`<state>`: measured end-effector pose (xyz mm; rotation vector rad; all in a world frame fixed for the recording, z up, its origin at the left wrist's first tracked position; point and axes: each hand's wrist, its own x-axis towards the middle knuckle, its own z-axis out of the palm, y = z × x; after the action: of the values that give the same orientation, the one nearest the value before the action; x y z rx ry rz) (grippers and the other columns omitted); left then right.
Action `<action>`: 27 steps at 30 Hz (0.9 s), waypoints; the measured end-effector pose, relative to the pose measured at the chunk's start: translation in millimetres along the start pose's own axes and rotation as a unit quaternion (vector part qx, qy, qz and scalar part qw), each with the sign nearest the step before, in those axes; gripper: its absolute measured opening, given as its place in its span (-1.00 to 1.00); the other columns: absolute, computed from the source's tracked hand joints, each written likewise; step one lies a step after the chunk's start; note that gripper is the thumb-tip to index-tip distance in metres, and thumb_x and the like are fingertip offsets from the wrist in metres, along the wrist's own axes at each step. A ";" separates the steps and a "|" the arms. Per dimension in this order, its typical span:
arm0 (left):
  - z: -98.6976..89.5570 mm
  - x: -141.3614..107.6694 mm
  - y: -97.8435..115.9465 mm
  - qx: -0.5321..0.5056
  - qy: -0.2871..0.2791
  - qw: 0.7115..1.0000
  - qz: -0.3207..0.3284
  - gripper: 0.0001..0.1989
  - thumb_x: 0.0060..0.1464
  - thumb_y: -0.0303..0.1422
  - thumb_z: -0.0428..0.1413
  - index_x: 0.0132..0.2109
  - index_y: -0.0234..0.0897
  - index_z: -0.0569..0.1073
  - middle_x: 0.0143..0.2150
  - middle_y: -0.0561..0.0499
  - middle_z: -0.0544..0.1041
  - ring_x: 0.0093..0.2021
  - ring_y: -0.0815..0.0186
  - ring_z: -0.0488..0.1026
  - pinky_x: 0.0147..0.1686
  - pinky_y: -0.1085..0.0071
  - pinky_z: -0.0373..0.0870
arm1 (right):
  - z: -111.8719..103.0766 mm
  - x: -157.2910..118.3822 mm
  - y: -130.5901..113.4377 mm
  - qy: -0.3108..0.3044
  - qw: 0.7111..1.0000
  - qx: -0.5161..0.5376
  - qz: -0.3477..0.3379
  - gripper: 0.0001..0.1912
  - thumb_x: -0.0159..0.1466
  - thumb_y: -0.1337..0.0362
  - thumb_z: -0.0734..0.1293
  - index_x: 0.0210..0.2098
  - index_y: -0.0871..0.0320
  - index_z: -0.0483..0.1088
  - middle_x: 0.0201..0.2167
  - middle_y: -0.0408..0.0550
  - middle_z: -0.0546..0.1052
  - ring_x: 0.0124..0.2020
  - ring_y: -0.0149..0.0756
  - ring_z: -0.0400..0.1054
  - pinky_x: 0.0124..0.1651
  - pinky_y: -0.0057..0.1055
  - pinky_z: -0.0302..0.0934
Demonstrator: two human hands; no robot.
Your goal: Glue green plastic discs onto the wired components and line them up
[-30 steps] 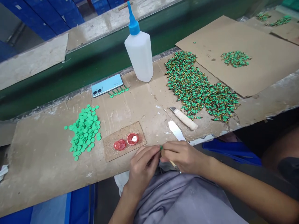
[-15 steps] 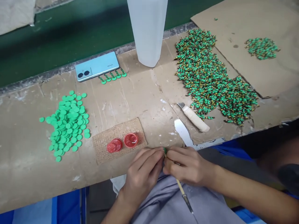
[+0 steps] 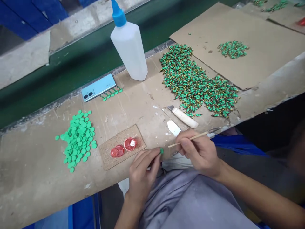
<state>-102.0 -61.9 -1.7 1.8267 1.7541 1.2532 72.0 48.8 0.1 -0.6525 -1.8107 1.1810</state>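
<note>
My left hand [image 3: 144,167] pinches a small green piece [image 3: 161,150] at the near edge of the bench. To its right, my right hand [image 3: 199,152] is closed on a thin wooden brush [image 3: 199,135], whose bare end points left toward the green piece. Beyond my left hand, a brown board [image 3: 107,159] bears a red cup [image 3: 130,144] and a red lid-like piece [image 3: 117,151]. Green discs [image 3: 79,136] lie heaped at the left. Small green, black and yellow figures [image 3: 197,82] form a large pile at the right.
A white-handled knife [image 3: 183,117] and a pale blade-shaped piece [image 3: 173,128] lie just beyond my right hand. Farther back stand a blue-capped bottle [image 3: 131,47] and a blue phone [image 3: 98,87] with several figures on discs beside it. Cardboard [image 3: 257,41] at back right bears a smaller pile.
My right hand has moved away from my left, and the brush has swung from pointing down to lying nearly level. The view has shifted, showing the bottle's cap.
</note>
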 end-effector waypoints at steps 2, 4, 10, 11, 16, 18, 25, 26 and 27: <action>1.0 -0.3 0.1 0.003 0.000 1.000 -0.003 -0.70 0.18 -0.67 0.21 -0.01 -0.26 0.55 -0.15 -0.02 0.65 -0.17 0.33 0.58 -0.13 0.43 0.52 | -3.6 -6.3 1.1 0.031 0.999 0.009 0.027 -0.76 0.51 0.31 0.19 -0.28 0.16 0.38 -0.40 -0.10 0.49 -0.48 -0.43 0.36 -0.45 -0.51 0.22; 1.6 -0.5 0.2 0.005 -0.004 1.000 -0.008 -0.68 0.18 -0.67 0.21 0.01 -0.25 0.54 -0.14 -0.03 0.65 -0.17 0.32 0.58 -0.14 0.42 0.53 | -5.2 -8.8 3.7 0.026 0.999 -0.006 0.025 -0.79 0.50 0.31 0.19 -0.25 0.16 0.39 -0.36 -0.08 0.53 -0.50 -0.45 0.36 -0.48 -0.51 0.22; 0.3 -0.6 -0.2 0.019 -0.015 1.000 -0.004 -0.66 0.16 -0.66 0.24 0.03 -0.24 0.55 -0.13 -0.04 0.65 -0.16 0.30 0.59 -0.16 0.41 0.54 | -2.9 -3.6 11.0 -0.005 0.997 -0.058 -0.048 -0.77 0.48 0.38 0.20 -0.31 0.14 0.39 -0.35 -0.04 0.57 -0.34 -0.33 0.49 -0.26 -0.46 0.33; 0.1 -0.6 -0.4 0.023 -0.013 1.000 -0.002 -0.66 0.15 -0.66 0.24 0.02 -0.24 0.55 -0.13 -0.04 0.65 -0.15 0.29 0.60 -0.14 0.40 0.54 | -2.4 -3.5 12.0 -0.004 0.997 -0.060 -0.050 -0.77 0.48 0.38 0.20 -0.30 0.14 0.39 -0.35 -0.04 0.57 -0.33 -0.31 0.49 -0.25 -0.45 0.33; -0.9 -2.0 -0.6 0.028 -0.006 1.000 -0.008 -0.67 0.15 -0.64 0.25 0.01 -0.23 0.58 -0.11 -0.04 0.66 -0.11 0.28 0.61 -0.08 0.38 0.56 | -2.5 -7.0 15.8 -0.003 0.998 -0.039 -0.056 -0.80 0.48 0.38 0.20 -0.26 0.14 0.40 -0.36 -0.07 0.56 -0.35 -0.32 0.49 -0.26 -0.45 0.32; -2.7 -3.3 0.0 0.013 -0.001 0.999 -0.043 -0.70 0.16 -0.61 0.26 0.00 -0.20 0.59 -0.11 -0.03 0.67 -0.11 0.29 0.62 -0.06 0.39 0.57 | -3.6 -7.7 16.0 -0.003 0.998 -0.031 -0.055 -0.79 0.48 0.38 0.20 -0.28 0.14 0.39 -0.37 -0.08 0.55 -0.36 -0.33 0.49 -0.27 -0.45 0.31; -8.6 -5.0 2.7 -0.132 0.056 0.976 -0.161 -0.88 0.22 -0.43 0.27 -0.10 -0.16 0.62 -0.18 0.00 0.70 -0.20 0.28 0.67 -0.24 0.48 0.66 | -7.4 -7.3 12.8 -0.007 0.999 -0.033 -0.032 -0.75 0.48 0.33 0.21 -0.34 0.11 0.39 -0.39 -0.08 0.58 -0.47 -0.35 0.46 -0.45 -0.45 0.24; -9.0 -4.7 2.7 -0.143 0.062 0.974 -0.165 -0.90 0.22 -0.39 0.28 -0.11 -0.17 0.62 -0.19 -0.01 0.70 -0.22 0.27 0.68 -0.26 0.47 0.67 | -7.5 -7.3 12.6 -0.010 0.999 -0.034 -0.031 -0.74 0.48 0.33 0.20 -0.35 0.11 0.38 -0.39 -0.08 0.58 -0.48 -0.36 0.45 -0.46 -0.44 0.24; -9.4 -4.5 2.7 -0.148 0.063 0.973 -0.168 -0.92 0.22 -0.36 0.29 -0.12 -0.19 0.62 -0.20 -0.02 0.70 -0.24 0.26 0.68 -0.28 0.46 0.67 | -7.4 -7.4 12.4 -0.011 0.999 -0.034 -0.030 -0.74 0.48 0.34 0.21 -0.35 0.10 0.38 -0.40 -0.09 0.58 -0.50 -0.36 0.44 -0.48 -0.44 0.24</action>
<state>-106.7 -69.7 3.9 1.2507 1.7378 1.4214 81.7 51.6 -12.6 -0.6225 -1.8837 1.0947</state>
